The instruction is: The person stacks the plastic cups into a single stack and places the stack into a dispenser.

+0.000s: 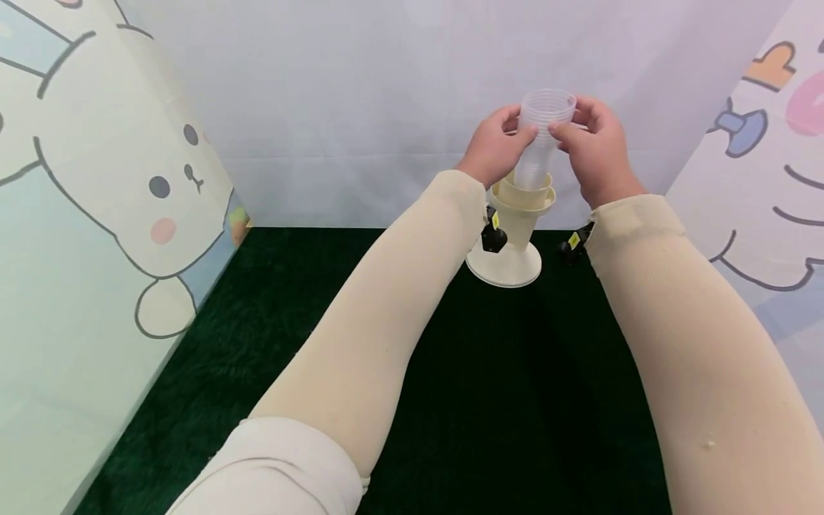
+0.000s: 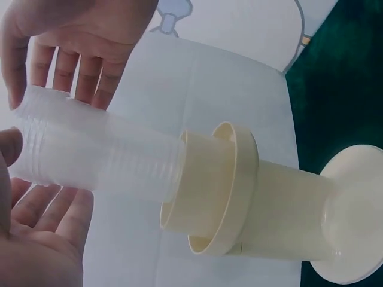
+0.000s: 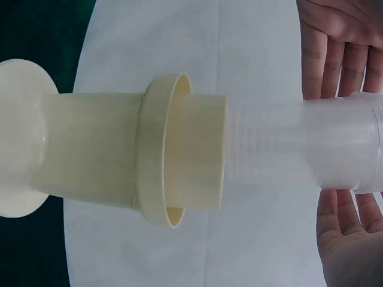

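A stack of clear plastic cups (image 1: 547, 118) is held upright between both hands. My left hand (image 1: 498, 146) grips its left side near the top, thumb in front and fingers behind. On the opposite side my right hand (image 1: 599, 146) holds it the same way. Below the hands stands a cream cup holder (image 1: 517, 222) with a round base, a wide collar and an inner tube (image 2: 200, 185). The lower end of the stack reaches the tube's mouth; how deep it sits is hard to tell. In the right wrist view, the cups (image 3: 347, 143) rise from that tube.
Dark green cloth (image 1: 515, 400) covers the table. A pale curtain (image 1: 322, 107) hangs behind the holder. Panels with cartoon animals stand at the left (image 1: 116, 172) and right (image 1: 759, 164). Small black wrist cameras (image 1: 494, 232) sit by the cuffs, close to the holder.
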Tool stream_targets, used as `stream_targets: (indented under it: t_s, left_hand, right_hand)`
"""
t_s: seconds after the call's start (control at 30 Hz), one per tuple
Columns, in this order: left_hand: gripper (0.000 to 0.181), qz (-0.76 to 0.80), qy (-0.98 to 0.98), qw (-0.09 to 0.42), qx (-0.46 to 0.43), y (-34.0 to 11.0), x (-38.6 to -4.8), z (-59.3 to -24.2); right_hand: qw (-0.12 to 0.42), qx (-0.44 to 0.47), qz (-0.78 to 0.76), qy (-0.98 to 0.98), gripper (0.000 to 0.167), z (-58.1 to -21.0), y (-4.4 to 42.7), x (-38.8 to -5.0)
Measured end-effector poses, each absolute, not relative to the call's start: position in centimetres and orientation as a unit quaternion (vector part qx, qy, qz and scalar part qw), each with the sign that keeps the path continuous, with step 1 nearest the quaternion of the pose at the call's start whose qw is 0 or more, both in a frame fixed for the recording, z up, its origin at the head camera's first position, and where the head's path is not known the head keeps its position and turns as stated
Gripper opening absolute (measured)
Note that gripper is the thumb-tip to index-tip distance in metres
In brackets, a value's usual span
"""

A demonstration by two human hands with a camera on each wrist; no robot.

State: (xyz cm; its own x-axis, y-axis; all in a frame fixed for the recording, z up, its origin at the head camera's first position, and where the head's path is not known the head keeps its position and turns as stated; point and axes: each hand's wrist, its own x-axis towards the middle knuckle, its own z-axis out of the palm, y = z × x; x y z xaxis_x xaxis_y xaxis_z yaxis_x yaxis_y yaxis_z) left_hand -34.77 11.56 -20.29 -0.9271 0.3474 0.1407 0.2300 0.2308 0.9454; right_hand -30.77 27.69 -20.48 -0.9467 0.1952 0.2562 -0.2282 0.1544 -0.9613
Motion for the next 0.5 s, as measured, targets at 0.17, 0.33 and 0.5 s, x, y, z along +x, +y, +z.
stream_targets:
  t_s: [0.17,0.33,0.5]
  left_hand:
    - [0.055,0.602,0.776,0.047,0.185,11.6,-35.0,-20.5]
    - [0.057,0.605,0.772,0.042,0.191,11.7,-35.3,-20.7]
    - [0.058,0.597,0.780,0.052,0.182,11.7,-35.6,-21.7]
  right_hand:
    - [0.163,0.013,0.652,-0.740,0.053,-20.5,27.7,-30.8]
    - [0.171,0.015,0.655,-0.736,0.053,-20.4,27.8,-31.1]
    - [0.161,0.016,0.652,-0.741,0.054,-21.5,27.8,-31.6]
